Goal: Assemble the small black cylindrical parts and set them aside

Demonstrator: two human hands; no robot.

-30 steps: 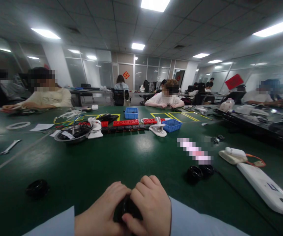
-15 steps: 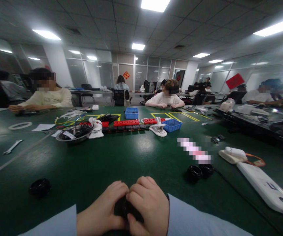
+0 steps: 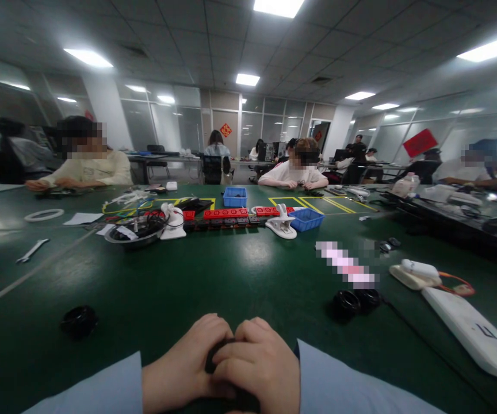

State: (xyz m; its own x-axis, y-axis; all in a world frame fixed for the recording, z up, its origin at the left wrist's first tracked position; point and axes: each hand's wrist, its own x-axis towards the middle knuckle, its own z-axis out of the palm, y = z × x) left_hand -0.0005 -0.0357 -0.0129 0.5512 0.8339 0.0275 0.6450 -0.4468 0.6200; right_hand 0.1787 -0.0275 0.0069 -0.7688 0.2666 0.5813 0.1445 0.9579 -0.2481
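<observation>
Low in the middle of the head view, my left hand and my right hand meet around a black object. Both are closed on it, and the fingers cover most of its shape. Beyond my left sleeve a black ring-shaped part lies on the green table. Two similar black ring-shaped parts, one at the front and one just behind it, sit side by side to the right of my hands.
A white device lies at the right by a dark cable. Farther back are a metal bowl, white clamps, red strips and blue bins. A wrench lies left. People sit across the table.
My right fingers have shifted over the black object, covering more of its front. The hands stay together. The whole view has moved slightly, so the table items appear farther right.
</observation>
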